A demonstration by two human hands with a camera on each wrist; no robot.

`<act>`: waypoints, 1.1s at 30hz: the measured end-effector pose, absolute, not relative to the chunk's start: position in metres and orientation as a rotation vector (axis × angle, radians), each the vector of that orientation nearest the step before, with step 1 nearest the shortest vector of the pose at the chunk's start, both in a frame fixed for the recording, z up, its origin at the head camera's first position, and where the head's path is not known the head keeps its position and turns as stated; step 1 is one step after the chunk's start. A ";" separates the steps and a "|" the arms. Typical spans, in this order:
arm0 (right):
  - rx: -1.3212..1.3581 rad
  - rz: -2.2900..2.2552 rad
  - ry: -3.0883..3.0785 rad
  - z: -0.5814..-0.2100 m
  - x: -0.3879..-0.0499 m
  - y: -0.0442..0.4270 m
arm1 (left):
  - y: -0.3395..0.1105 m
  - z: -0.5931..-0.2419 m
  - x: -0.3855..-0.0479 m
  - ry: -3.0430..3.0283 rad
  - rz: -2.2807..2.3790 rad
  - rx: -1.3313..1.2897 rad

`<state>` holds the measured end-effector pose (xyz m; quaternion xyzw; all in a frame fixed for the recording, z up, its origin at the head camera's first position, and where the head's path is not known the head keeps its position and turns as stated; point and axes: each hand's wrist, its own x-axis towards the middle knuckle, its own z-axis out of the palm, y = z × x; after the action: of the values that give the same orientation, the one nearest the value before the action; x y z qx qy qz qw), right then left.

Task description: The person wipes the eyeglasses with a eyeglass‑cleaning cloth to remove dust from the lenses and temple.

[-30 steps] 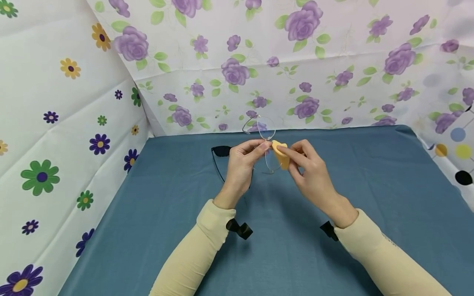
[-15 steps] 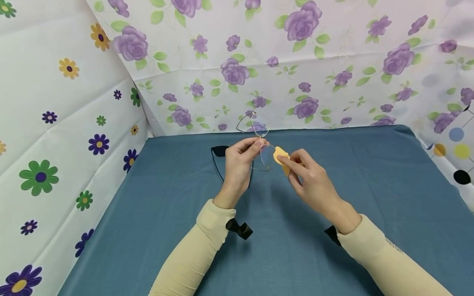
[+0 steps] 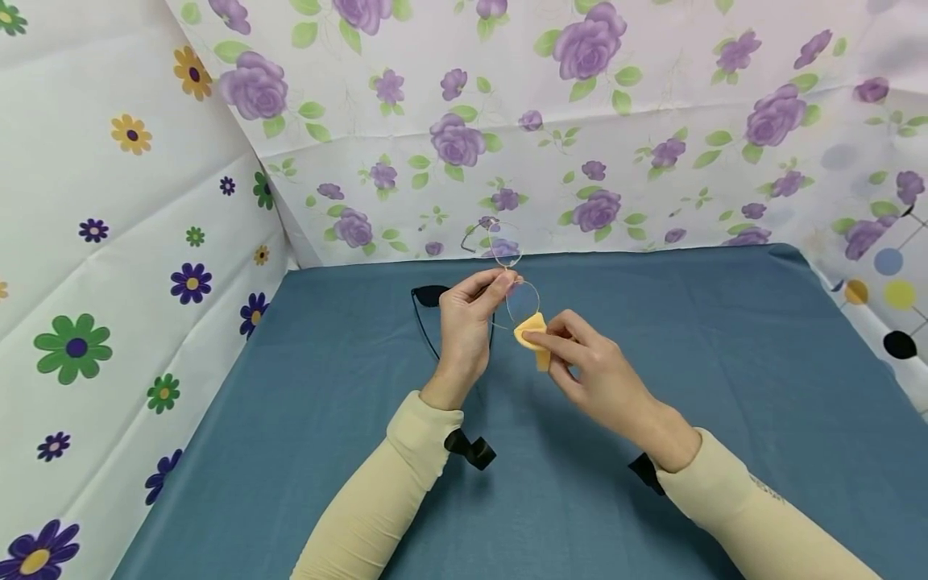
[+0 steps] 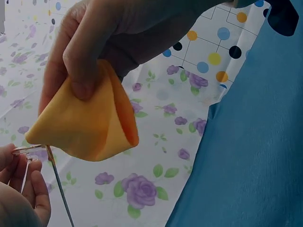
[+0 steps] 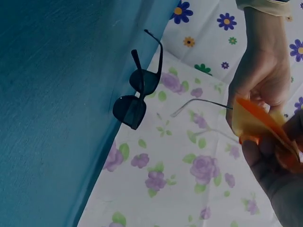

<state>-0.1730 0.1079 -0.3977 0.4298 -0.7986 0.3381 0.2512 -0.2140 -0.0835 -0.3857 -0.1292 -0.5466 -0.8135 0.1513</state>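
A pair of thin-rimmed clear eyeglasses (image 3: 524,301) is held up on its side above the table, one lens over the other. My left hand (image 3: 466,326) pinches it near the bridge. In my right hand (image 3: 605,374), a folded yellow cloth (image 3: 532,329) is pinched between thumb and fingers, at the lower edge of the nearer lens. The left wrist view shows the cloth (image 4: 87,118) large, hanging in a fold from the fingers. In the right wrist view the cloth (image 5: 253,120) hides most of the frame, leaving a thin temple arm (image 5: 203,100) showing.
Black sunglasses (image 5: 137,97) lie on the blue tablecloth (image 3: 348,419) behind my left hand, partly hidden by it in the head view. A flowered white backdrop (image 3: 406,80) rises along the far edge, with another flowered sheet (image 3: 167,314) at the left.
The cloth first moved right, off the lens, then came down and left to the nearer lens's lower edge. My left hand shifted slightly left with the eyeglasses, whose lenses turned a little.
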 end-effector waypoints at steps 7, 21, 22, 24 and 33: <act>1.042 1.173 -2.303 -0.397 -0.178 0.126 | -0.084 -0.383 -0.215 -1.534 -2.326 -0.325; 0.537 1.764 -2.492 -0.391 -0.193 0.135 | -0.084 -0.382 -0.215 -1.442 -2.388 -0.257; 0.514 1.803 -2.481 -0.391 -0.194 0.134 | -0.084 -0.382 -0.214 -1.443 -2.390 -0.261; 0.475 1.902 -2.462 -0.391 -0.196 0.133 | -0.084 -0.381 -0.214 -1.448 -2.394 -0.275; 0.390 2.287 -2.351 -0.392 -0.199 0.128 | -0.084 -0.382 -0.213 -1.474 -2.408 -0.325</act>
<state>-0.1993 0.1283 -0.3916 0.1178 -0.7093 0.6903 -0.0806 -0.2132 -0.0840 -0.3819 -0.1131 -0.5127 -0.8379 0.1494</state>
